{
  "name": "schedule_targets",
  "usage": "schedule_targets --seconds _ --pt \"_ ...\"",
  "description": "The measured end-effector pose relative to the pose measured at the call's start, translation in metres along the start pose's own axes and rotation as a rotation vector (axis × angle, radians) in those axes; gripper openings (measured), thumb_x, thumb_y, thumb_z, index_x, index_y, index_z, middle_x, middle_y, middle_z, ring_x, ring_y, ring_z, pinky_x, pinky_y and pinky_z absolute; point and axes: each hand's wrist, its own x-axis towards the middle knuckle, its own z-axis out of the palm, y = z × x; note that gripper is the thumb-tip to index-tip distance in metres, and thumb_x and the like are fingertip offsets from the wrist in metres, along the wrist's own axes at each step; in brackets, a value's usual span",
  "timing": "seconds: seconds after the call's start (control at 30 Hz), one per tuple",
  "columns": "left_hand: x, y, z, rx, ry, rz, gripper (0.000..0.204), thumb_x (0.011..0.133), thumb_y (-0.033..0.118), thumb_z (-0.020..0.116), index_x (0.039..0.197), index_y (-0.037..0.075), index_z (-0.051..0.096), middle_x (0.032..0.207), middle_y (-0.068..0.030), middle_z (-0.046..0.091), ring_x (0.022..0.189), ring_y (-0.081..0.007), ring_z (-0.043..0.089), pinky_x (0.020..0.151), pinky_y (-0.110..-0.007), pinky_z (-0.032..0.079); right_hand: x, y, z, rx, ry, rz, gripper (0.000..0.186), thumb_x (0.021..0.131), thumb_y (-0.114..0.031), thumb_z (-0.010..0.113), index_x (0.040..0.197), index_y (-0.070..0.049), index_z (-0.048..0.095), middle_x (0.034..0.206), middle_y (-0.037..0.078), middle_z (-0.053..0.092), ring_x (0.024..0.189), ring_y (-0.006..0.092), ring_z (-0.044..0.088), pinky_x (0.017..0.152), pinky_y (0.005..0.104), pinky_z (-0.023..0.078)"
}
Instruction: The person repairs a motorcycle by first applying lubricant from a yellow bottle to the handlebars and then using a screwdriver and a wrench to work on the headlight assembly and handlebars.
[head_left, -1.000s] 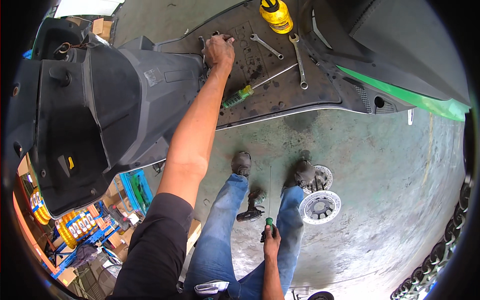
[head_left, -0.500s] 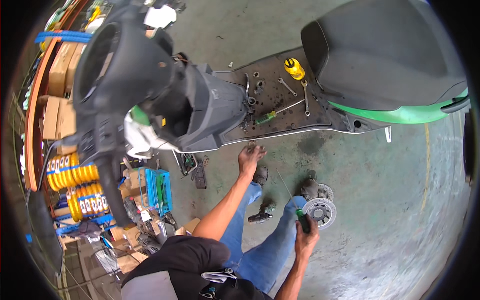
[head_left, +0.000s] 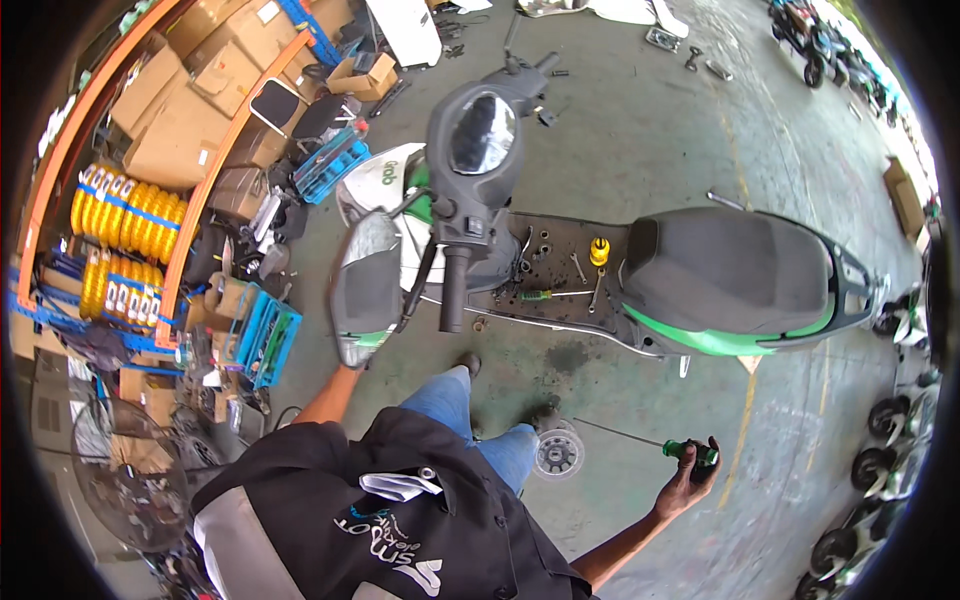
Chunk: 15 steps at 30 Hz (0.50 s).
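Note:
My right hand (head_left: 686, 487), held out over the floor at the right, grips a long screwdriver (head_left: 677, 449) by its green and black handle. Its thin shaft points left. My left forearm (head_left: 333, 397) reaches up to the scooter's mirror (head_left: 372, 287), which hides the hand and its fingers. Beyond my legs stands a grey and green scooter (head_left: 735, 265). On its footboard (head_left: 552, 237) lie a second green-handled screwdriver (head_left: 536, 295), two wrenches (head_left: 578, 267) and several small metal parts. A yellow bottle (head_left: 599, 252) stands beside them.
A perforated brake disc (head_left: 559, 455) lies on the floor near my foot. At the left, an orange and blue rack holds cardboard boxes (head_left: 180, 130) and yellow ringed coils (head_left: 130, 215); a blue crate (head_left: 265, 335) is close by. A standing fan (head_left: 130, 475) is at lower left.
My view has swung up and back, showing the whole scooter. My right hand has moved out to the right with the screwdriver. My left hand has moved left, behind the mirror.

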Motion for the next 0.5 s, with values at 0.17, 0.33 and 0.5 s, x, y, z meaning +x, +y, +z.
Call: schedule_targets --seconds 0.17,0.33,0.5 --pt "0.015 0.192 0.111 -0.018 -0.043 0.03 0.032 0.094 0.019 0.073 0.115 -0.005 0.069 0.098 -0.01 0.075 0.082 -0.0161 0.073 0.069 -0.026 0.055 -0.009 -0.05 0.064 -0.12 0.027 -0.13 0.043 0.097 -0.015 0.07 0.131 0.006 0.053 0.107 0.013 0.067 0.097 0.0197 0.062 0.092 0.035 0.051" --pt "0.064 0.239 0.139 -0.139 -0.325 0.337 0.02 0.088 0.008 0.076 0.103 -0.004 0.074 0.094 -0.0067 0.073 0.082 -0.0116 0.067 0.073 -0.025 0.053 -0.031 -0.084 0.16 -0.25 -0.041 -0.152 0.043 0.096 -0.013 0.07 0.13 0.005 0.053 0.11 0.017 0.067 0.1 0.022 0.063 0.092 0.0368 0.052" --pt "0.072 0.287 0.207 -0.041 -0.591 0.576 0.021 0.078 0.005 0.083 0.098 0.004 0.078 0.094 -0.0069 0.073 0.084 -0.0176 0.069 0.077 -0.03 0.056 -0.058 -0.128 0.226 -0.403 0.058 -0.159 0.045 0.095 -0.017 0.071 0.131 0.004 0.054 0.104 0.012 0.07 0.095 0.0187 0.065 0.087 0.0329 0.053"
